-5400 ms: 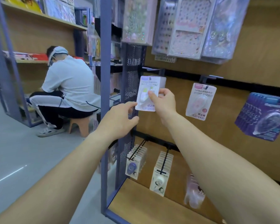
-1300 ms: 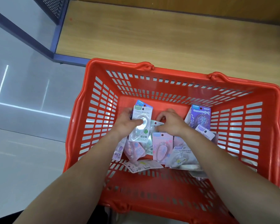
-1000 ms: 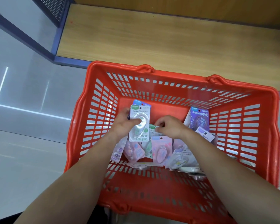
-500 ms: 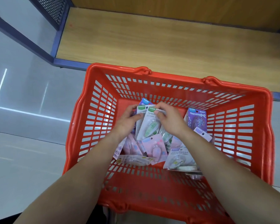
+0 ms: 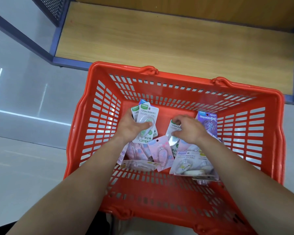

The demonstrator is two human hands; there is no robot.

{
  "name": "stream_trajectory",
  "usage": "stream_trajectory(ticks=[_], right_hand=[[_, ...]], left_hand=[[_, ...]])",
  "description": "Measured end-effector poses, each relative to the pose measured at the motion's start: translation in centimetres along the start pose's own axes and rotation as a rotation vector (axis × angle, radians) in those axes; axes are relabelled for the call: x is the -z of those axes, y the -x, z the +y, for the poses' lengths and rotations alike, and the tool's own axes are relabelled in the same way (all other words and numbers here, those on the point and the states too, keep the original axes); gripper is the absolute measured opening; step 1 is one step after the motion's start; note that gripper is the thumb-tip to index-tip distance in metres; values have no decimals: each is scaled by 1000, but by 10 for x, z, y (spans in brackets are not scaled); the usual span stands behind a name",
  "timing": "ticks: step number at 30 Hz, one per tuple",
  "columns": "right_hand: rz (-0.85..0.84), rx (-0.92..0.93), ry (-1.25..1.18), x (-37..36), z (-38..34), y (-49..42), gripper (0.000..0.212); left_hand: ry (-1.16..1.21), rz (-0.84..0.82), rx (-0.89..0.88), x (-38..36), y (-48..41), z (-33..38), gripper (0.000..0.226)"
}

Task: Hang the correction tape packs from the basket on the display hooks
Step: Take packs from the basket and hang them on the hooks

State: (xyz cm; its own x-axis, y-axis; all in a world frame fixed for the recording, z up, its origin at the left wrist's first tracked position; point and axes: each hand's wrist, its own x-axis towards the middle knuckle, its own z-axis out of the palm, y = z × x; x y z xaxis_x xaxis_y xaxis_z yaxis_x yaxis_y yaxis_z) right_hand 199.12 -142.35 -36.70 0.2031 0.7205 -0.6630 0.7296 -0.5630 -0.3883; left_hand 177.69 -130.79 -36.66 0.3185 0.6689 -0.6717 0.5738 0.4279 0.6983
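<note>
step in hand looks like picking: both hands are down in the red basket [image 5: 100,116], nothing hung from this batch yet. left hand [image 5: 131,128] grips a stack of green-label packs [image 5: 147,116], thumb curled across the front blister, cards fanned upright against the palm. right hand [image 5: 189,130] has fingers and thumb curled onto a loose green-label pack [image 5: 174,126] near the stack; reads as a pinch at its top end. the rest of the pile lies under both wrists: pink pack [image 5: 160,152] between the forearms, purple pack [image 5: 208,123] just beyond the right hand. display hooks aren't in view. next move, my guess: lift that pack clear, add it to the stack with hang-holes lined up, then go up to the hooks.
</note>
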Motion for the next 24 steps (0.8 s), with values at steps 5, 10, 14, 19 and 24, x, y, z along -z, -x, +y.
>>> stream_trajectory(ticks=[5, 10, 14, 19, 24], right_hand=[[32, -64, 42, -7, 0, -4, 92], [34, -74, 65, -12, 3, -5, 97], [-16, -35, 81, -8, 2, -3, 77], [103, 31, -220, 7, -14, 14, 47], [141, 154, -340, 36, -46, 35, 49]], left_hand=[[-6, 16, 0, -1, 7, 5, 59], [-37, 10, 0, -3, 8, 7, 60], [-49, 7, 4, -5, 7, 6, 59], [-92, 8, -30, 2, 9, 12, 62], [-93, 19, -90, 17, 29, 30, 62]])
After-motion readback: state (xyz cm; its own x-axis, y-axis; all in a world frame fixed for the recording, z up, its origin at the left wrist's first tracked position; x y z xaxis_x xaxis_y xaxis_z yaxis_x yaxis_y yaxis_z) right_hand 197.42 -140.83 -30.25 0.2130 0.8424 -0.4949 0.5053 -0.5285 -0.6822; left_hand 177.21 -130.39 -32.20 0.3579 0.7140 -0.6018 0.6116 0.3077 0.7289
